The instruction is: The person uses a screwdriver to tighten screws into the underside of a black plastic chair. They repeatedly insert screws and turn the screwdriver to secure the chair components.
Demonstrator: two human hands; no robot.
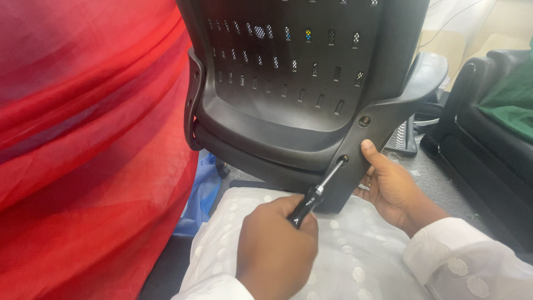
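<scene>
screwdriver (313, 199) slanting up and right from the left hand (275, 247), tip sitting in the lower bolt hole (343, 160) of the black chair back (288, 105). left hand wrapping tight around the handle. right hand (391, 186) half open, thumb pressing the frame just beside that hole.

- A large red thin fabric (83, 144) fills the whole left side
- The grey speckled floor (438, 186) shows at the right
- A black padded leather seat (488, 150) stands at the right edge, with a green cloth (513, 100) lying on it
- A crumpled blue plastic sheet (202, 191) lies low on the floor
- Soft, even light
</scene>
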